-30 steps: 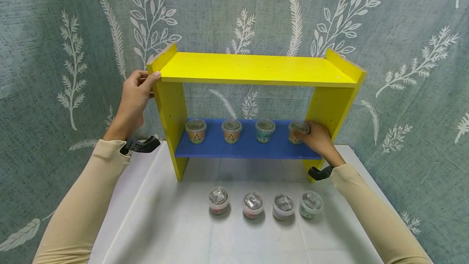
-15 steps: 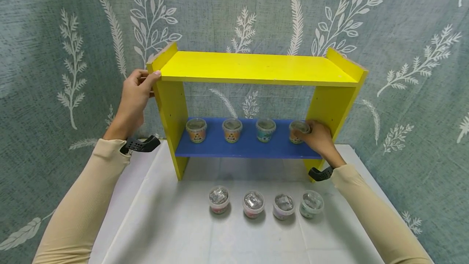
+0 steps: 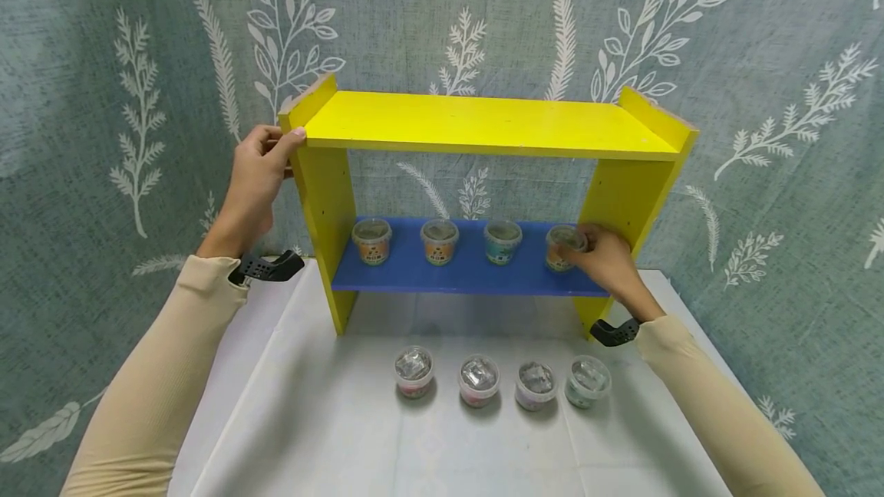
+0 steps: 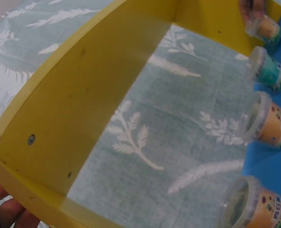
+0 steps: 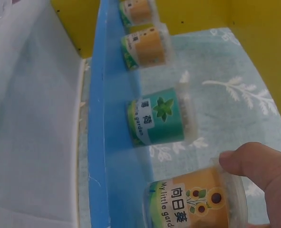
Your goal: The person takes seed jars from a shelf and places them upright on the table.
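Note:
My left hand grips the upper left corner of a yellow shelf unit, thumb at the front edge. On its blue lower board stand several small clear-lidded plastic cups in a row. At the right end, my right hand pinches the rim of a cup with an orange sunflower label, which sits on the board. Beside it stands a teal-labelled cup. Further left are two more orange-labelled cups, one near the middle and one at the left end.
A row of several similar cups stands on the white table in front of the unit, from a red-labelled cup to a greenish cup. Behind hangs a grey-green curtain with white leaf prints. Yellow side panels flank the board.
The scene sits slightly higher in the head view. The right wrist has shifted slightly to the right; both hands keep their hold.

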A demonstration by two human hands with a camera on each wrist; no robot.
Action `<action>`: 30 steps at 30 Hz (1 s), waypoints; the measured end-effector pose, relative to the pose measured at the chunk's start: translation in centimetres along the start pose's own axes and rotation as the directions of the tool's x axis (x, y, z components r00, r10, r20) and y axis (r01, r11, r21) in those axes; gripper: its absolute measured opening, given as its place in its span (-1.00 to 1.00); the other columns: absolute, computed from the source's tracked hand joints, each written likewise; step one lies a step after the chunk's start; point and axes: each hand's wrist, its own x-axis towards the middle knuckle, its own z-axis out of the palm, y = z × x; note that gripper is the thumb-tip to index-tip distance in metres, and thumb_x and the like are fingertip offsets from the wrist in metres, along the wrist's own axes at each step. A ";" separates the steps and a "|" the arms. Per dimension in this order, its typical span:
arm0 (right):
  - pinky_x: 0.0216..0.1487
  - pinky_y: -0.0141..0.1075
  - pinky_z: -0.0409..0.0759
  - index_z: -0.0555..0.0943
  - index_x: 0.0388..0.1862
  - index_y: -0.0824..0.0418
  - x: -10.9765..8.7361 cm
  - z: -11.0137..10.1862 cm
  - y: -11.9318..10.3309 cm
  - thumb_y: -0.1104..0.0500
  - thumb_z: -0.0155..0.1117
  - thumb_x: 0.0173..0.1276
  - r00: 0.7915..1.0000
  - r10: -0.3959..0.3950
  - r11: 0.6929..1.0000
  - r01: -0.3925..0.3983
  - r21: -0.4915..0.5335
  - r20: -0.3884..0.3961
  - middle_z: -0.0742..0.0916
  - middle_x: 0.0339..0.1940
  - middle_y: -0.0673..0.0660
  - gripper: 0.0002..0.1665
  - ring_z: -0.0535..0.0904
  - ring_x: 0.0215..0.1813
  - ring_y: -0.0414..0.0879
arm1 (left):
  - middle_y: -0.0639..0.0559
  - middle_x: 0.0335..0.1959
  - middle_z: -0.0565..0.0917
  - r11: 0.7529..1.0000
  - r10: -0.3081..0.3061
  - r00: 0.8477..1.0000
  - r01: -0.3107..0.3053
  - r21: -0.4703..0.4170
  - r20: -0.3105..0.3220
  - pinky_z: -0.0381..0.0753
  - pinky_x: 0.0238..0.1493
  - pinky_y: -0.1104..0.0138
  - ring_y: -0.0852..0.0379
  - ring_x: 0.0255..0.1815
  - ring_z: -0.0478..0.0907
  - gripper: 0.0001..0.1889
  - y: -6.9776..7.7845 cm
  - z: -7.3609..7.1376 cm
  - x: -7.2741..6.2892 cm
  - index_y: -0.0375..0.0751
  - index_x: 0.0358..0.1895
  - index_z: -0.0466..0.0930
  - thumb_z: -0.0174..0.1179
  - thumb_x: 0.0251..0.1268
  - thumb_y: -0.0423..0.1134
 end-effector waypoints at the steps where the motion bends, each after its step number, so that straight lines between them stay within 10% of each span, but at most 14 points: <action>1: -0.45 -0.19 0.26 0.42 -0.34 0.19 -0.1 -0.1 0.0 -0.20 0.37 0.42 1.000 -0.005 1.000 0.005 0.001 -0.002 0.35 -0.55 0.09 -0.47 0.26 -0.52 -0.04 | 0.04 0.05 0.49 1.000 0.002 1.000 -0.002 0.006 0.000 0.40 0.12 0.22 0.09 -0.01 0.49 -0.63 0.0 0.0 0.0 -0.07 0.10 0.46 0.16 0.52 0.12; 7: -0.44 -0.18 0.31 0.48 -0.24 0.24 -0.9 -0.3 -0.6 -0.21 0.42 0.37 1.000 -0.020 1.000 0.019 0.016 0.016 0.45 -0.49 0.16 -0.44 0.34 -0.47 0.01 | 0.06 0.04 0.48 1.000 -0.005 1.000 0.005 0.030 -0.006 0.40 0.14 0.21 0.11 -0.01 0.48 -0.64 -0.1 0.0 -0.2 -0.05 0.09 0.45 0.14 0.53 0.12; 18: 0.02 0.07 0.60 0.41 0.46 0.26 -2.9 -1.2 -1.8 -0.28 0.40 0.36 0.993 0.042 0.997 -0.048 0.061 0.108 0.59 0.29 0.30 -0.09 0.58 0.14 0.16 | 0.06 0.03 0.49 1.000 0.000 1.000 0.000 0.003 -0.020 0.41 0.13 0.21 0.11 -0.03 0.50 -0.65 -0.2 0.0 0.1 -0.04 0.08 0.47 0.18 0.52 0.10; 30: 0.03 0.00 0.60 0.40 0.48 0.26 -5.0 -0.9 -1.8 -0.30 0.41 0.34 0.990 0.068 0.996 -0.076 0.055 0.123 0.62 0.22 0.26 -0.05 0.60 0.07 0.08 | 0.05 0.02 0.50 1.000 0.017 1.000 -0.016 0.016 -0.025 0.40 0.10 0.23 0.12 -0.02 0.48 -0.64 -0.2 0.2 -0.1 -0.04 0.09 0.48 0.17 0.52 0.13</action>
